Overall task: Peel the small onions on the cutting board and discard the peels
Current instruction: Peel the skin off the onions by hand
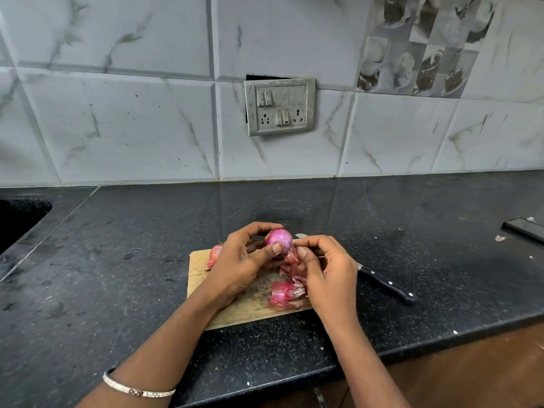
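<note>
Peeling is well under way but not finished. At the far left corner of the cutting board (200,278) lies an unpeeled onion (214,254), papery skin on, so that one is yet to do. Moving right, the left hand (241,266) is raised just above the board, palm turned inward. Its fingers curl over the top of the held onion (278,241) and its thumb presses the front. This bulb looks glossy and purple, mostly bare already. Right beside it comes the right hand (326,272), wrist angled in from the counter (117,260) edge. Its thumb and fingertips are pinched on a peel strip (293,257) that hangs from the bulb's right side, so my read is that the last layer is coming away. Below those hands a heap of peels (284,293) sits on the board's near right part. Whether a bulb hides among them I cannot tell. Nothing has been discarded, as far as this view shows, so that clearing job remains. Further right, a black-handled knife (388,285) rests on the counter, its blade running behind the right hand, untouched.
</note>
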A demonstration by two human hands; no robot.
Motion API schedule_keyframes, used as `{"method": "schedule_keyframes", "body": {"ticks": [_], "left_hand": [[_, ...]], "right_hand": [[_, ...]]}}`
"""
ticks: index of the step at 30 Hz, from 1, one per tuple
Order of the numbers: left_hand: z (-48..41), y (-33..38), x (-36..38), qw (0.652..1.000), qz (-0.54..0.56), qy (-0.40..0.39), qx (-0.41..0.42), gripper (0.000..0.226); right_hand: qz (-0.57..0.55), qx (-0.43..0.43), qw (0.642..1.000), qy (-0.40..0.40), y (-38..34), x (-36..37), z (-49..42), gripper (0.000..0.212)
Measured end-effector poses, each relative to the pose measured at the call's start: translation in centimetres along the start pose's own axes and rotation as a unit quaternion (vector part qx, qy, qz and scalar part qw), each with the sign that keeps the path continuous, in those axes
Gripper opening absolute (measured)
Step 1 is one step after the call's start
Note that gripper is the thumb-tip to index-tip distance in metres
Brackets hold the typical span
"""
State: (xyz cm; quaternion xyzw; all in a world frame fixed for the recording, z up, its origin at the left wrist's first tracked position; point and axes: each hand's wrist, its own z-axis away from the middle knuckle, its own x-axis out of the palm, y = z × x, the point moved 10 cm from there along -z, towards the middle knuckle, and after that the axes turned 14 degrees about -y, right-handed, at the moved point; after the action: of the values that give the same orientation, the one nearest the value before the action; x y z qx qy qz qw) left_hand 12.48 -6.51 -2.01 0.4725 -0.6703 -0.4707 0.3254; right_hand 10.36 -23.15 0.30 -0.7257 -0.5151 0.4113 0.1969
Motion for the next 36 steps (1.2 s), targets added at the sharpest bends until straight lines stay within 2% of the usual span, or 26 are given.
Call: {"method": "schedule_keyframes", "body": {"ticks": [3,6,10,15,18,25,36], "left_hand": [[0.0,0.2,-0.3,1.000,-0.004,0.005,0.006,0.034],[0.1,0.7,-0.3,0.999,-0.033,0.004,0.016,0.035],[0.2,1.0,0.0,0.999,-0.045,-0.002,0.020,0.036],[0.0,1.1,0.3,0.998,-0.061,-0.023,0.024,0.039],[-0.1,1.2,0.3,0.996,-0.083,-0.025,0.031,0.041],[-0.1,1.4,0.1,0.992,-0.117,-0.014,0.051,0.040],[0.1,2.2,0.1,0.988,-0.135,0.000,0.072,0.041]], "right_hand": [[0.005,0.029,0.999,0.033,0.8,-0.8,0.2,0.019],[0.014,0.019,0.999,0.039,0.4,-1.0,0.2,0.022],[-0.022,0.012,0.999,0.030,0.0,-0.8,0.0,0.015],[-0.112,0.053,0.992,-0.016,0.9,0.5,-0.2,0.021],[-0.122,0.044,0.991,-0.033,0.6,0.7,-0.3,0.014],[-0.138,0.059,0.988,-0.019,1.4,0.4,-0.4,0.013],[-0.164,0.020,0.986,-0.011,0.1,0.2,-0.1,0.016]]}}
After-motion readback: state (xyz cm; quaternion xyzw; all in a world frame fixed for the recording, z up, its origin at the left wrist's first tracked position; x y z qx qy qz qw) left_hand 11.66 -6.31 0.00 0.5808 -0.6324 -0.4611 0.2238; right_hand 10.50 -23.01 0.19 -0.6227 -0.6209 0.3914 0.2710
